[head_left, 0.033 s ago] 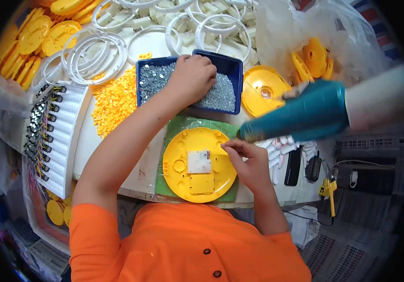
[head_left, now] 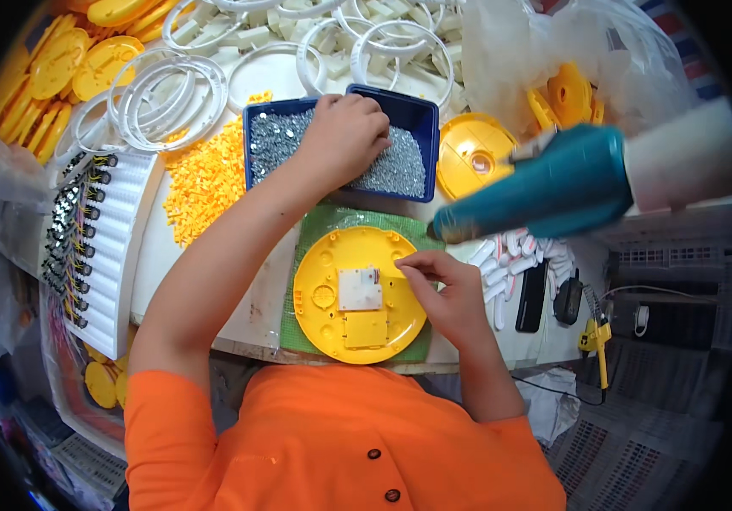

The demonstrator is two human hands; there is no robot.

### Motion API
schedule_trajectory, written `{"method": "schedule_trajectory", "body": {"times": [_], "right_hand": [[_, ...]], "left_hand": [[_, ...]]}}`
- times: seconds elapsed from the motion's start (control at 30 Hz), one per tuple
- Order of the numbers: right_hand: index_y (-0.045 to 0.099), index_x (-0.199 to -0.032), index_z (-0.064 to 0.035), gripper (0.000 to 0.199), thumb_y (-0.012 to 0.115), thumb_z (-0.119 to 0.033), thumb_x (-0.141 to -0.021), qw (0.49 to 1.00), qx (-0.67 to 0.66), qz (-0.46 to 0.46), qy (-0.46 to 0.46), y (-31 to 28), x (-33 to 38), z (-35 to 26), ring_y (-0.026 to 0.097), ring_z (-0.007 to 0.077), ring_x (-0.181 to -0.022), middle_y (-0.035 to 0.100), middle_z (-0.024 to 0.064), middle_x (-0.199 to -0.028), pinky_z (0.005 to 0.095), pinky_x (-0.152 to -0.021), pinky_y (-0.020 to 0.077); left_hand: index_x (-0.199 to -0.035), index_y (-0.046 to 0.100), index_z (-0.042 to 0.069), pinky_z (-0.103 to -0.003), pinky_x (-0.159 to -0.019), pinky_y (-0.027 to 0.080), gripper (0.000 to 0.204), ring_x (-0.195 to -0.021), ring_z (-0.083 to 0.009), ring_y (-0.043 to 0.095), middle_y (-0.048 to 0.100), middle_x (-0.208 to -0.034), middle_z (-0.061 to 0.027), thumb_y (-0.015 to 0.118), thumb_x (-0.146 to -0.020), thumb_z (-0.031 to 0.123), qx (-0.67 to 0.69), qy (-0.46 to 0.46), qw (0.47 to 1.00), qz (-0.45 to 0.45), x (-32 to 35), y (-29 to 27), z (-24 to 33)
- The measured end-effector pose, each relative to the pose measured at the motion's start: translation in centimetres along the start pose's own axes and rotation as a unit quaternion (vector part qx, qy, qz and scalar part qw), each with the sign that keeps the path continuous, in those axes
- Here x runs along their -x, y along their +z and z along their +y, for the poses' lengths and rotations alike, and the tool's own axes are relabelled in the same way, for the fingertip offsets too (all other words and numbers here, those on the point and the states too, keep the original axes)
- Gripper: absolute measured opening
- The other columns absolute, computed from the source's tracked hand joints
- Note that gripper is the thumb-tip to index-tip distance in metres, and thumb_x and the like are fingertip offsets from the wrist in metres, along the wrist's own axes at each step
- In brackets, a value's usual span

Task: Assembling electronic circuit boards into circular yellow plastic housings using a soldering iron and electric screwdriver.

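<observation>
at a crowded bench point(head_left: 257, 298), we had our left hand point(head_left: 344, 136) in the blue bin point(head_left: 413, 111), its back turned up over the small metal parts point(head_left: 400, 166); its fingertips were hidden, so we could not tell whether they gripped any. our right hand point(head_left: 447, 291) hung at the upper right of the yellow disc point(head_left: 323, 264), thumb and forefinger drawn near one another; whether they met, or pinched something tiny, we could not tell. the disc lay on the green mat point(head_left: 299, 341), between the bin and our orange shirt point(head_left: 323, 426), with a white box point(head_left: 360, 289) near its middle. a teal tool point(head_left: 545, 183) slanted in from the right, its dark tip point(head_left: 444, 228) just beyond the right hand in this view.

by our reading, the step was to take parts from the bin for the disc. done well, it called for a light pinch and only a few pieces, so that none spilled over the bin's wall. the right fingertips served best low at the disc's edge, where they could steady it without covering its fittings. a dropped part might have slid under the disc or been lost among the yellow bits point(head_left: 204, 183). we judged it wise to leave the tool's tip a free path, knuckles well aside.
</observation>
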State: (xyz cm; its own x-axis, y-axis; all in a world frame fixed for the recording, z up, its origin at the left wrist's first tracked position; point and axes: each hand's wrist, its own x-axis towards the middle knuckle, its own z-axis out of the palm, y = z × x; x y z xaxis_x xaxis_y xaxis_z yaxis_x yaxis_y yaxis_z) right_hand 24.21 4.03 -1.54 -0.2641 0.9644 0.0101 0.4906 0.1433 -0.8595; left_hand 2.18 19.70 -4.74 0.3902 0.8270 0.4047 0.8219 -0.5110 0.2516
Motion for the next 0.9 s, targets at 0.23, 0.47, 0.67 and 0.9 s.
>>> {"method": "schedule_trajectory", "body": {"times": [0.23,0.47,0.67,0.9], "right_hand": [[0.070,-0.096,-0.0023,0.011,0.071,-0.006,-0.086,0.969,0.155,-0.041,-0.189,1.8,-1.1,0.4,0.068,0.0313,-0.083,0.071,0.0122,-0.090,0.0374,-0.075,0.0547],[0.070,-0.097,-0.0040,0.010,0.070,-0.008,-0.087,0.962,0.177,-0.072,-0.195,1.8,-1.8,0.7,0.068,0.0313,-0.083,0.071,0.0122,-0.091,0.0382,-0.075,0.0548],[0.072,-0.101,-0.0020,0.014,0.069,-0.009,-0.090,0.977,0.138,0.018,-0.164,-0.8,-5.7,1.1,0.070,0.0261,-0.081,0.072,0.0118,-0.090,0.0328,-0.070,0.0548],[0.064,-0.099,-0.0021,0.015,0.069,-0.005,-0.085,0.899,0.365,0.006,-0.241,-1.0,-11.2,1.3,0.059,0.0377,-0.097,0.061,0.0171,-0.100,0.0464,-0.084,0.0475]], "left_hand": [[-0.092,0.069,0.007,-0.043,-0.082,0.047,0.009,-0.084,-0.0314,0.066,0.069,-0.083,-0.0112,0.067,-0.089,0.015,0.133,-0.014,0.990,0.054,3.4,-3.1,2.6],[-0.093,0.069,0.004,-0.041,-0.076,0.050,0.008,-0.086,-0.0325,0.066,0.070,-0.087,-0.0105,0.070,-0.087,0.008,0.292,-0.084,0.951,0.065,11.1,-5.1,4.7],[-0.086,0.069,0.009,-0.042,-0.076,0.047,0.011,-0.082,-0.0310,0.063,0.068,-0.085,-0.0095,0.077,-0.079,0.011,0.219,-0.085,0.972,-0.019,14.7,-5.7,5.4],[-0.080,0.066,0.014,-0.040,-0.080,0.045,0.009,-0.088,-0.0247,0.061,0.062,-0.085,-0.0038,0.069,-0.079,0.023,0.172,-0.027,0.984,0.024,15.7,-2.2,7.0]]}}
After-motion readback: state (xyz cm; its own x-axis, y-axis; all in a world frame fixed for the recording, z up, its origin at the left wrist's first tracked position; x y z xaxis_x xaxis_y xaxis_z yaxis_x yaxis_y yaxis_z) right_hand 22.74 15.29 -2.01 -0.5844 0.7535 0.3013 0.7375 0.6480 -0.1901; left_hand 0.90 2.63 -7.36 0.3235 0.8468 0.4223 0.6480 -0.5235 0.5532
